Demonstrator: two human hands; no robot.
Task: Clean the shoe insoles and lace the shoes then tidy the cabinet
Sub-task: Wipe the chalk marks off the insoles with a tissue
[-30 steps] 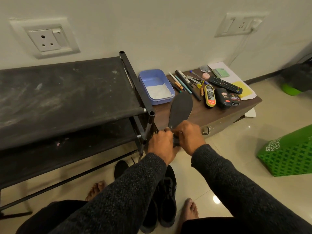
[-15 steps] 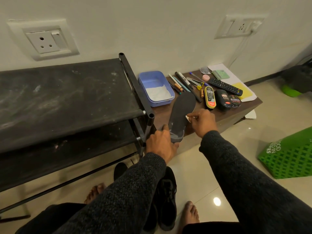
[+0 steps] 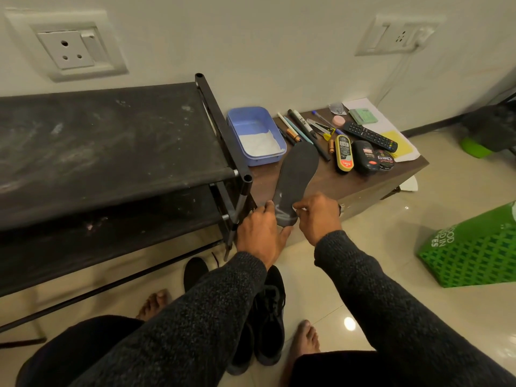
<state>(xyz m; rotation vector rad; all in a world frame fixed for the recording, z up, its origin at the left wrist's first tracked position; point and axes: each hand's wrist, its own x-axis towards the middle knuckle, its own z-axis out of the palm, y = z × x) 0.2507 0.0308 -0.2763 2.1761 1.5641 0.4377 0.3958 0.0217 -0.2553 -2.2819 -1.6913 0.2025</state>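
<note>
Head view, single entry.

Item 1, insole: dark, held heel-down over the near edge of the bench, toe pointing toward the blue tray.

Item 2, left hand: grip closed on the heel end of the insole, thumb on its left edge, fingers underneath.

Item 3, right hand: grip pinching a small white wipe, mostly hidden, against the insole's right edge near the heel.

Change noted: half a second ago the right hand was higher up, at the middle of the insole; it has now come back down to the heel, beside the left hand. Judgement: one wiping stroke along the insole is complete, so cleaning is under way and far from the lacing or tidying stages.

Item 4, shoes: black, on the floor between the person's bare feet, under the left forearm.

Item 5, bench contents: blue tray with white material inside, pens and markers, polish containers, remote control, papers at the far end.

Item 6, shoe rack: black, dusty top shelf, touching the bench's left side.

Item 7, room: pale wall with two socket plates, glossy tiled floor, green basket on the right.
</note>
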